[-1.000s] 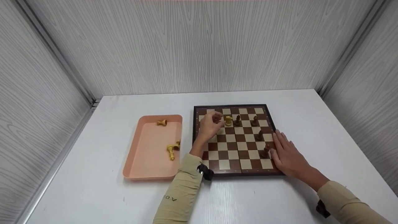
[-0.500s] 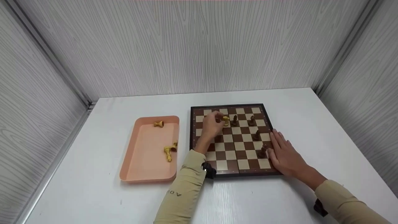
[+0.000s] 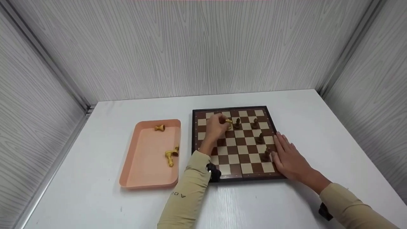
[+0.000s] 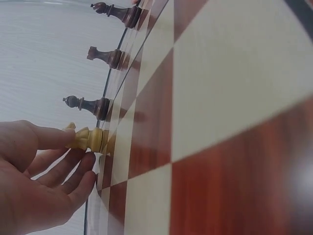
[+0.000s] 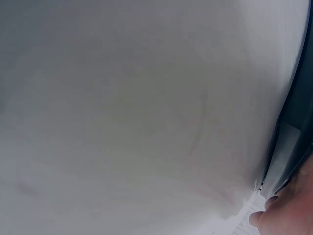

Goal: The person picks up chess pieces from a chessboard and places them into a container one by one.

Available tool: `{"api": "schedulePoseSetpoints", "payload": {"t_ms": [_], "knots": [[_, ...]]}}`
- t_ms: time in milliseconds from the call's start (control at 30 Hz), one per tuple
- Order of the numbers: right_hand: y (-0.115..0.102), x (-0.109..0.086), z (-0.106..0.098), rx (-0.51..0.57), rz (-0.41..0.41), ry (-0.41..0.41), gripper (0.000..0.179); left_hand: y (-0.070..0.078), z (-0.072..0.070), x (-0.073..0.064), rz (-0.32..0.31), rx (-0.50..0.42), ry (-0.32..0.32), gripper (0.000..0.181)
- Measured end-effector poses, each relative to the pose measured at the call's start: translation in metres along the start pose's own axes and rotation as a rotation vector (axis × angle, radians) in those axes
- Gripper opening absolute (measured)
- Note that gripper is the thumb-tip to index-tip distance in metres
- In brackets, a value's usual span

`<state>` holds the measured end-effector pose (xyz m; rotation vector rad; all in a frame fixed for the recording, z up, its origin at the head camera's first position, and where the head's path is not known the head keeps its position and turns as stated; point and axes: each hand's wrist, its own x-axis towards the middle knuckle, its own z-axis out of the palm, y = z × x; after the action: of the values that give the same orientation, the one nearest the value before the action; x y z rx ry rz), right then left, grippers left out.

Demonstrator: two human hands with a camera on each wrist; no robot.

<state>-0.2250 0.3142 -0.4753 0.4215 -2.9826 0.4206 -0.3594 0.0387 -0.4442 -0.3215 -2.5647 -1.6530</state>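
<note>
Grey wood-grain walls [image 3: 178, 47] close in around a white worktop [image 3: 79, 159], and on the left sits a pink tray [image 3: 149, 175] with three yellow pieces inside: one [image 3: 160, 128] on its side at the far end, two more [image 3: 169, 158] close together by the right wall. Moving right, a tan sleeve [image 3: 187, 190] leads up to the left hand [image 3: 215, 128], out over the far half of the checkered board [image 3: 248, 149], and it has the yellow knight [image 3: 229, 122], thumb and fingers pinched on it! The left wrist view puts the knight's base right down at the squares. Just beside it, across the middle seam, stands a dark bishop [image 3: 237, 123], then three more dark pieces [image 3: 260, 138] stepping down the right side, all upright. And out on the right edge, the right hand [image 3: 291, 160] lies along the board's rim, fingers straight and together, thumb apart, near the closest dark piece.
</note>
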Motion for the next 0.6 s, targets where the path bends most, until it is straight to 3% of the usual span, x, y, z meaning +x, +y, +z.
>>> {"api": "schedulePoseSetpoints", "payload": {"t_ms": [300,600], "knots": [[-0.0012,0.0002,-0.0025,0.004,-0.003,-0.002,0.064,0.0024,-0.0015,0.0014,0.008,-0.016,-0.002,0.010],[-0.0010,0.0015,-0.0010,-0.008,0.001,-0.019,0.065,0.0001,-0.0028,0.0023,0.001,0.025,0.003,0.008]]}}
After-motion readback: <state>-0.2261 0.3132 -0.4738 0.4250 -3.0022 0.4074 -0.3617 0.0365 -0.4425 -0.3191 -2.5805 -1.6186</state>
